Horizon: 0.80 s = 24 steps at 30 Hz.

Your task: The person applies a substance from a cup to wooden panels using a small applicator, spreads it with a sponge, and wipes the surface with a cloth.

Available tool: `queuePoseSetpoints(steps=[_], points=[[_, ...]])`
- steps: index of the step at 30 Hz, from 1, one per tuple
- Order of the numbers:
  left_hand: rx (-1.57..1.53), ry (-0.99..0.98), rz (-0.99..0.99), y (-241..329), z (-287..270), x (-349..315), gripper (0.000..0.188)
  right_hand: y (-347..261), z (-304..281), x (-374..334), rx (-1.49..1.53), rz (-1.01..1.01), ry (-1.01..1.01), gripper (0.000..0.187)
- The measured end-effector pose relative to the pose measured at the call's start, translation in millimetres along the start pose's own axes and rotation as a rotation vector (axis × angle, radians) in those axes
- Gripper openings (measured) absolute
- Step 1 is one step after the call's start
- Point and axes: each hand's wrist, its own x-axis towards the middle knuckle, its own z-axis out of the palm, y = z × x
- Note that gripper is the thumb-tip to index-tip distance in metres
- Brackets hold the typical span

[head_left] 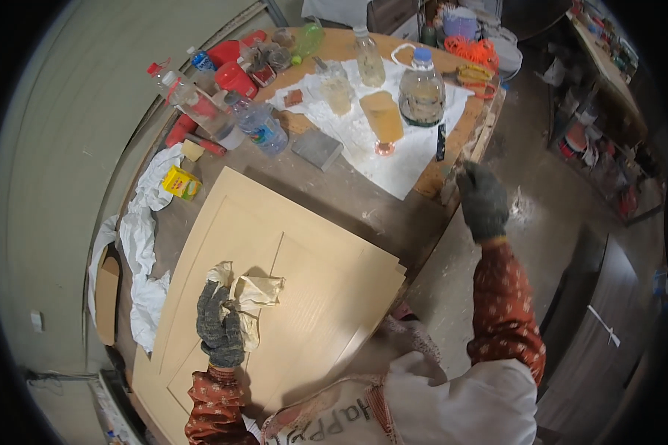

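Observation:
My left hand (221,330), in a dark grey knit glove, is closed on a crumpled pale yellow cloth (260,291). The cloth lies against a cream panelled cabinet door (326,285), which rests at an angle on the worktable. My right hand (484,202), gloved alike, hangs by the table's right edge, apart from the door. Its fingers are curled together, and what they may hold is hidden. Nearest to it are a small black strip (441,142) and a white sheet (401,174). On that sheet stand a cup of amber liquid (382,117) and a large blue-capped bottle (422,93).
A grey block (317,150), clear plastic bottles (260,127) and red containers (235,79) stand beyond the door. A yellow box (181,182) and crumpled white paper (137,230) lie along the left edge. Dark boards (593,319) lean at the right; shelves (608,141) stand behind them.

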Motion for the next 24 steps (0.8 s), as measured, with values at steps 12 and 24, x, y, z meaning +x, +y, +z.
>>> queuePoseSetpoints(steps=[12,24], points=[[-0.021,-0.007,-0.115,5,2,-1,0.030,7,39,95,-0.364,0.036,-0.238,0.033],[-0.017,0.033,-0.092,5,3,1,0.030,33,17,106,-0.278,0.162,-0.218,0.031]])
